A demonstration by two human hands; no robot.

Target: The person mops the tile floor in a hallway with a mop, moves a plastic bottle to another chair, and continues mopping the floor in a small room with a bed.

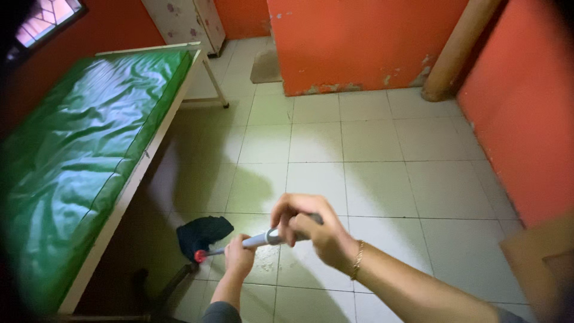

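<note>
A grey mop handle (pixel 269 238) runs down to a black mop head (pixel 203 234) on the tiled floor (pixel 371 179) beside the green-covered bed (pixel 78 155) — both hands, left (pixel 239 257) and right (pixel 308 227), clamped around the handle. A wet-looking sheen marks only the tiles near the head — the floor beyond looks dry.

Grey mop handle (pixel 267 238) slanted; dark mop head (pixel 203 233) on floor.

From my remote view, the mattress (pixel 89 137) is glossy green on a cream frame (pixel 128 188). The walls (pixel 359 42) are orange with pale chipped patches, and the floor tiles (pixel 371 155) off-white. The mop handle (pixel 263 239) I see is grey with a red collar, its cloth head (pixel 203 232) black. The cabinet (pixel 185 21) is white with small flowers.
</note>
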